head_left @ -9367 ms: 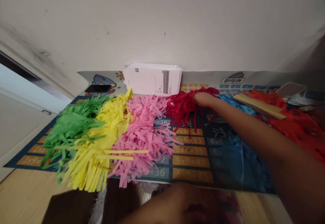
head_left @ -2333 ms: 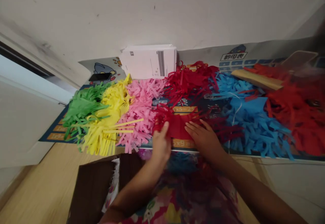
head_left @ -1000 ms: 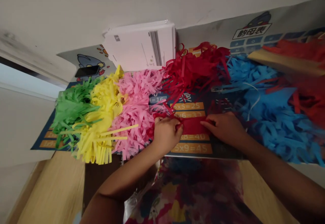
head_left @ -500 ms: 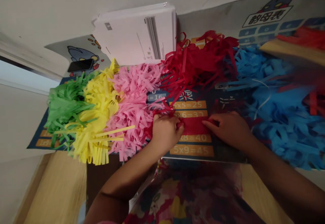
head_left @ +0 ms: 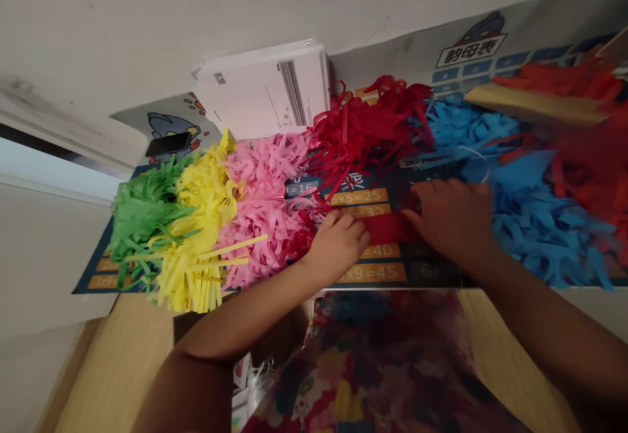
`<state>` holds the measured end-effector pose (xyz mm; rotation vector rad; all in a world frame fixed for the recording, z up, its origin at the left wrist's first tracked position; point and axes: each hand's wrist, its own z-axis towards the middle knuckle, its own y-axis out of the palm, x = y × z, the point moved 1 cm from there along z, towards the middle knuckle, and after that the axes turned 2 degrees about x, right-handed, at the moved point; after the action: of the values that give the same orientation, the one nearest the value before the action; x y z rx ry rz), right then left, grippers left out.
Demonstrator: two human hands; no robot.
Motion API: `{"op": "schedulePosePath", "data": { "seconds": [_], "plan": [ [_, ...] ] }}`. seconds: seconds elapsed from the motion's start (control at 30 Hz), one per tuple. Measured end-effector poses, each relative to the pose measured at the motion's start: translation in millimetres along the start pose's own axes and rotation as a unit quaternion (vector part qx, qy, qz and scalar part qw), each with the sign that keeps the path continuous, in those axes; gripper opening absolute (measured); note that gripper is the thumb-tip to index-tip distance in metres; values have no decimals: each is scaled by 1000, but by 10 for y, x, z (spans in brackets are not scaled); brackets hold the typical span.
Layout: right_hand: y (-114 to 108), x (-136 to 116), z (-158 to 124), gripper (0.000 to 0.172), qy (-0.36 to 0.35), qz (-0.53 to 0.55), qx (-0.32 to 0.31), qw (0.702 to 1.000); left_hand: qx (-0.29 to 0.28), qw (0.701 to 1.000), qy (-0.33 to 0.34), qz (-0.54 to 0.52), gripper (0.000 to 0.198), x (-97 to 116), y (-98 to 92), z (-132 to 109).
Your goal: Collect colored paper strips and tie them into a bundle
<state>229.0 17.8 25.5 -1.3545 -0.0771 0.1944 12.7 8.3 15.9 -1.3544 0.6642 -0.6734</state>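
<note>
Between my two hands lies a flat band of red paper [head_left: 387, 228] over the printed mat [head_left: 366, 273]. My left hand [head_left: 339, 240], fingers curled, grips its left end; red fringe shows beside that hand, next to the pink fringed paper [head_left: 265, 224]. At the band's right end, my right hand [head_left: 444, 214] holds it between thumb and fingers, partly blurred. Behind the hands sits a bunch of dark red fringed paper [head_left: 373, 122]. Blue fringed paper [head_left: 544, 237] lies just right of my right hand.
Green [head_left: 142, 207] and yellow [head_left: 199, 224] fringed paper lie at the left. A white stack [head_left: 265, 93] leans on the wall, near a black phone [head_left: 168, 144]. Orange-red fringe [head_left: 589, 165] and a tan strip [head_left: 534, 104] are at the right. The table's front edge runs below my hands.
The view has shifted, so the right-hand pile shows more. Both hands still hold the red band; my right hand has turned, with its back raised and fingers further over the band's end.
</note>
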Motion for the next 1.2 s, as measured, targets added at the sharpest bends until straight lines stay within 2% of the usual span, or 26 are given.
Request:
{"op": "schedulePosePath", "data": {
  "seconds": [0.07, 0.17, 0.23, 0.3, 0.4, 0.57, 0.67, 0.77, 0.97, 1.07, 1.2],
  "plan": [
    [-105, -51, -76, 20, -97, 28, 18, 995, -54, 996, 65, -12, 21, -24, -8, 9],
    [-77, -201, -197, 17, -293, 82, -35, 952, -68, 996, 59, -25, 19, -62, -51, 2],
    [41, -259, -218, 16, -342, 57, -47, 937, -53, 997, 42, -44, 24, -61, -79, -10],
    [167, -248, -181, 17, -352, 33, -39, 935, -38, 997, 20, -60, 29, -49, -83, -16],
    [260, -156, -83, 19, -333, 49, -40, 941, -18, 998, -1, -66, 29, -33, -39, -9],
    [170, -149, -39, 15, -258, 87, -55, 961, 10, 998, -19, -51, 20, -59, 63, 5],
    [173, -180, -86, 14, -259, 97, -31, 960, 29, 997, -34, -63, 23, -90, 84, -39],
    [294, -69, -77, 19, -249, 115, -40, 961, 39, 995, -45, -78, 23, -144, 79, -114],
    [445, 232, 67, 28, -160, 251, -109, 948, 12, 976, -130, -172, 25, -311, 72, -129],
    [423, 203, 110, 31, -114, 228, -125, 959, -8, 971, -168, -172, 32, -340, 71, -58],
    [407, 118, 133, 30, -74, 171, -122, 975, -25, 974, -193, -115, 28, -326, 75, 22]
  ]
}}
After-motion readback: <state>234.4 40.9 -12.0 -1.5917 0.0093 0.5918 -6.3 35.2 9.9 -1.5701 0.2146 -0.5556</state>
